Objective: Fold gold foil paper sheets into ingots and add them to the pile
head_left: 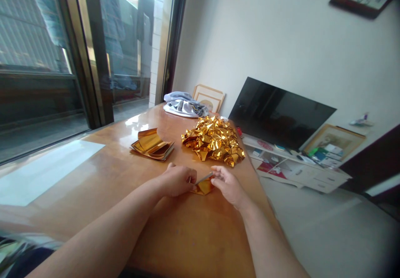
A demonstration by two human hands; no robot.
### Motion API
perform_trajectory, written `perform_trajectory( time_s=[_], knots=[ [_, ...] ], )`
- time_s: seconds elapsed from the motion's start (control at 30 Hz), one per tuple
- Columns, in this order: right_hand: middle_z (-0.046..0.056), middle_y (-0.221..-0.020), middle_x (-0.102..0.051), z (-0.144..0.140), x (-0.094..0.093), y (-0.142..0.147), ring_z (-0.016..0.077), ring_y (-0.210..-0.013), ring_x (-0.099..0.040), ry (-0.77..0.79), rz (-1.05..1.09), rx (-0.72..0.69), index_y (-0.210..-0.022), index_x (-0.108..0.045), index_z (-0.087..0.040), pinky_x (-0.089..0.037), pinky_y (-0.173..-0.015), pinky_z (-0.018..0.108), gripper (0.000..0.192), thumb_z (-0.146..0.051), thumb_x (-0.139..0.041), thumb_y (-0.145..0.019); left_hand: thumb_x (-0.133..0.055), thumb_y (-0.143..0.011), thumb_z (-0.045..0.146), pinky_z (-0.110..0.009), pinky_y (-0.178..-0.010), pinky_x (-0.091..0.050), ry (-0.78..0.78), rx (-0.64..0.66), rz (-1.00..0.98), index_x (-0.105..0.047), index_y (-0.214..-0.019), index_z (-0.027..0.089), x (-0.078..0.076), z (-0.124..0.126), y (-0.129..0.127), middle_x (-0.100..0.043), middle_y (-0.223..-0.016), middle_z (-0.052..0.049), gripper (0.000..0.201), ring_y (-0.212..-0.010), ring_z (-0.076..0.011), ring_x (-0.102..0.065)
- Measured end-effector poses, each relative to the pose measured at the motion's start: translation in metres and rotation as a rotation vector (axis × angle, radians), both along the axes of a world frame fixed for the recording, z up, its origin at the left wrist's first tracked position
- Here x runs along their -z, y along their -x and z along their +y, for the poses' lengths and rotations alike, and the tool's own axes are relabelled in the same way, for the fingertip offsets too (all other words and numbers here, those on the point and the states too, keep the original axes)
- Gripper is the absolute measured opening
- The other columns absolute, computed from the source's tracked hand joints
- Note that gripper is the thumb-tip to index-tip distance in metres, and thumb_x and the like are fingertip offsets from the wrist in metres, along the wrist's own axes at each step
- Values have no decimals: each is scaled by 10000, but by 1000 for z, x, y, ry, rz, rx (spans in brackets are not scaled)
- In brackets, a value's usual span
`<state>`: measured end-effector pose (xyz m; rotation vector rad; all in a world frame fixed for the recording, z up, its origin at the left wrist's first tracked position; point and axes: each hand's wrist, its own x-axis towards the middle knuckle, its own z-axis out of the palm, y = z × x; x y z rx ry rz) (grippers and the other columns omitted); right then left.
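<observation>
Two hands [178, 181] [229, 186] holding gold foil [204, 186] | foil stack [152, 145] left of foil heap [215, 140]

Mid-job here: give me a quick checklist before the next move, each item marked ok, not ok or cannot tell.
1. Left hand at the foil: ok, fingers at its left side.
2. Right hand at the foil: ok, fingers at its right side.
3. Firm pinch from both hands: cannot tell, fingers hide the contact.
4. Stack lying flat: not ok, upper sheets curl up.
5. Pile apart from both hands: ok, beyond them on the table.
</observation>
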<state>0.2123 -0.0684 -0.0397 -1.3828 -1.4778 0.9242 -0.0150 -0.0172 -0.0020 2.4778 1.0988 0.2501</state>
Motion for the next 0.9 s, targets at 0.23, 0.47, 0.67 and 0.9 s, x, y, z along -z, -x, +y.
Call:
perform_trajectory(
  time_s=[0.23, 0.47, 0.67, 0.9],
  knots=[
    [-50, -695, -529, -11, -13, 6, 115, -614, -489, 44, -67, 6, -809, -560, -196, -389, -567, 237, 73, -255, -600, -796, -651, -798, 377, -358, -825, -361, -161, -55, -28, -649, -910, 252, 0, -2, -3, -716, -869, -18, 168, -844, -227, -636],
    [-68, -625, -506, -15, -16, 12, 104, -557, -482, 116, 34, 58, -772, -513, -201, -375, -517, 215, 117, -229, -624, -748, -611, -798, 204, -296, -732, -424, -237, 72, -152, -608, -854, 216, 5, -7, -12, -650, -929, -47, 58, -871, -213, -601],
    [-20, -759, -600, -14, -13, 14, 133, -663, -585, 196, 318, 135, -782, -479, -204, -509, -609, 264, 229, -265, -692, -721, -503, -812, 89, -290, -794, -466, -263, 119, -227, -610, -931, 216, 8, -12, -17, -597, -986, -57, 204, -904, -196, -588],
    [9, -816, -629, -13, -11, 19, 150, -736, -631, 294, 346, 218, -796, -484, -207, -582, -668, 313, 221, -217, -699, -746, -632, -768, 201, -311, -790, -455, -300, 138, -146, -589, -951, 225, 12, -18, -23, -583, -1016, -52, 190, -939, -219, -578]
  ],
)
